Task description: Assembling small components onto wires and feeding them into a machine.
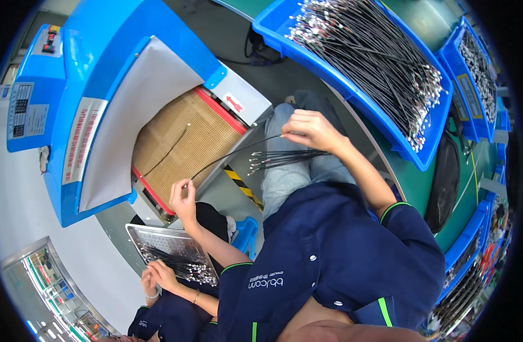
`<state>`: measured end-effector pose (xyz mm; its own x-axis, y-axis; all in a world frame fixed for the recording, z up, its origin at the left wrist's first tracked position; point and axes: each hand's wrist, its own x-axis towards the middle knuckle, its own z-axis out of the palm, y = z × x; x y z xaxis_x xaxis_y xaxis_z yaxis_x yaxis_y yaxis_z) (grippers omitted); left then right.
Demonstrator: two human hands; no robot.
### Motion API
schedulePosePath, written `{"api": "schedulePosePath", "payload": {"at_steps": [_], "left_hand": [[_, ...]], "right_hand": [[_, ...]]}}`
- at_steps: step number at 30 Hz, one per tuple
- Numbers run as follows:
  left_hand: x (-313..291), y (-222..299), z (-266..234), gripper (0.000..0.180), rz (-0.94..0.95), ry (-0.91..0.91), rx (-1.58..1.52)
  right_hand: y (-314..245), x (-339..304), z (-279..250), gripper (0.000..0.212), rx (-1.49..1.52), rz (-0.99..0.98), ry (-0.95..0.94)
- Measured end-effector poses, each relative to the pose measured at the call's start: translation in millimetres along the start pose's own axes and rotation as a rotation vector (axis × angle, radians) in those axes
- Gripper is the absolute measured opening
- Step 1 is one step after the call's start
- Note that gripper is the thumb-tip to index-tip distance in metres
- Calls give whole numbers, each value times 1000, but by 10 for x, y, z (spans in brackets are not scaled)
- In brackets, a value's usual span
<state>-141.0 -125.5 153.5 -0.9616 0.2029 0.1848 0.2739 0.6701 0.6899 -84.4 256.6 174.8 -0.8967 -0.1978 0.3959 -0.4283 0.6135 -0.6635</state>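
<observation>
Both hands were pinched narrow on one black cable (234, 150) strung between them: the left hand (184, 202) at its lower end, the right hand (311, 130) at the other. A bundle (287, 160) of cables lay over the lap, just below the right hand; could not tell whether that hand also gripped it. Ahead of the left hand, a second cable (171, 150) rested on a mesh belt (210, 125). Beyond the right hand: blue tub (353, 102) of cables, green tabletop (408, 182). Behind the left hand: a co-worker's hands (161, 275) at a cable-filled tray (184, 240).
</observation>
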Motion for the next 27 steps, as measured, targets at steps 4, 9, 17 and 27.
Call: {"api": "schedulePosePath", "payload": {"at_steps": [4,9,17,27], "left_hand": [[200,-367,-205,7,-58,49,19],[339,-722,-427,10,-133,61,47],[304,-1103,-502,15,-134,158,67],[167,-238,-136,23,-37,404,-51]], "right_hand": [[-36,331,464,11,67,40,29],[-16,652,1026,10,145,98,13],[-141,816,1191,14,39,46,27],[-151,-420,116,27,-99,459,-339]]}}
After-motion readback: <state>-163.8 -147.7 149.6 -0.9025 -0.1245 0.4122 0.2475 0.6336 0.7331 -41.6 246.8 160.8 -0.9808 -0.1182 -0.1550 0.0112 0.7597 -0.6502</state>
